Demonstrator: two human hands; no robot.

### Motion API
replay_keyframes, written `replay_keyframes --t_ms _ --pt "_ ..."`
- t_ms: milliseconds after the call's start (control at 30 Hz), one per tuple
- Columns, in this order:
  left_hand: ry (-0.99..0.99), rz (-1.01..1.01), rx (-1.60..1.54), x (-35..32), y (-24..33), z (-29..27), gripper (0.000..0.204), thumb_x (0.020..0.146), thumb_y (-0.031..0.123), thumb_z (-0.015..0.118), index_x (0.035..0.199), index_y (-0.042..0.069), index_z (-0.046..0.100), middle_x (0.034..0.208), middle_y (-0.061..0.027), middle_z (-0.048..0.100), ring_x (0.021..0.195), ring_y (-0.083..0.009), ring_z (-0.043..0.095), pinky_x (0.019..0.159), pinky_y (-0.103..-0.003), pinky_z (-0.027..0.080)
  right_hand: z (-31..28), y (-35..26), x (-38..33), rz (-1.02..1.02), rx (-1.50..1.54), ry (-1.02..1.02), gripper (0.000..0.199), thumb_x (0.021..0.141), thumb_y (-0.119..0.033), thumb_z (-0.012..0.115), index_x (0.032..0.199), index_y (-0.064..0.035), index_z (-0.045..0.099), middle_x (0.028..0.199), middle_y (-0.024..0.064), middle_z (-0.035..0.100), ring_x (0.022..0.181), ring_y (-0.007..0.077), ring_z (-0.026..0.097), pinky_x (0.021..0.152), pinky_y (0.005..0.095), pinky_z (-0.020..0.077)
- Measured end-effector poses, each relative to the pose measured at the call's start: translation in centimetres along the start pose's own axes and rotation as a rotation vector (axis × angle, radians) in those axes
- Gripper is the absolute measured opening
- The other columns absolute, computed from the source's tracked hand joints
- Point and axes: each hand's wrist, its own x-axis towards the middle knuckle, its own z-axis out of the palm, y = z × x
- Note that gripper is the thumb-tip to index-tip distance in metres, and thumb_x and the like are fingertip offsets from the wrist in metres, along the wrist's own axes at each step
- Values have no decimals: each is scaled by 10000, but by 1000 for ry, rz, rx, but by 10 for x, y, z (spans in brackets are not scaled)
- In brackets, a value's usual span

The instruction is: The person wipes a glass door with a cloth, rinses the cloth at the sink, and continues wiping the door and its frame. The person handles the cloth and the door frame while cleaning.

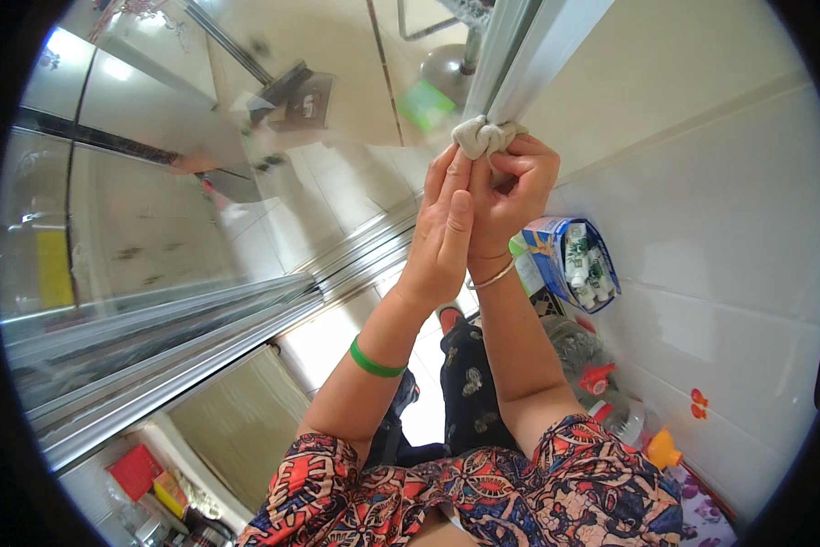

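Note:
A bunched pale cloth (pixel 484 138) is pressed against the white upright edge of a door frame (pixel 508 68). My right hand (pixel 521 187), with a thin bangle at the wrist, has its fingers curled and gripping the cloth. Right beside it, my left hand (pixel 439 242), with a green band on the wrist, reaches up with its fingers on the cloth's near side. The left thumb lies straight along the hand. Both hands touch each other, and the cloth hides some fingertips.
Glass door panels (pixel 328 91) stretch to the left above a metal sill track (pixel 364 242). At right, by the white tiled wall (pixel 701 273), stand a blue box of tubes (pixel 569 260) and clear plastic bottles (pixel 624 419). A red box (pixel 136 469) sits lower left.

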Motion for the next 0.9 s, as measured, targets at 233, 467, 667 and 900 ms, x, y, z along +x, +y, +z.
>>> replay_keyframes --t_ms 233,467,667,900 --pt "30 97 61 -16 -107 33 624 1042 390 202 1463 -62 295 1482 -176 320 1399 -287 265 1147 -364 195 -8 91 -68 70 62 40 271 762 19 737 794 -56 478 933 103 550 873 238 572 696 302 473" --pt "54 62 79 -48 -228 66 593 1041 363 222 1443 -58 338 1439 -187 376 1371 -303 297 1134 -370 212 -23 191 -155 116 19 63 297 757 13 752 787 -67 467 915 91 541 867 231 571 689 296 471" --pt "85 -128 22 -85 -343 87 591 1035 405 253 1423 -20 387 1392 -177 429 1323 -299 365 1112 -377 257 -43 277 -243 251 -92 -40 254 758 1 716 789 -54 470 874 106 542 775 250 563 658 342 481" --pt "80 -755 -377 -125 -495 84 563 1022 447 295 1293 10 525 1330 -123 531 1270 -198 441 1057 -343 345 -53 392 -375 528 -444 -217 165 693 -85 682 724 -55 523 698 112 571 667 308 579 629 414 475"
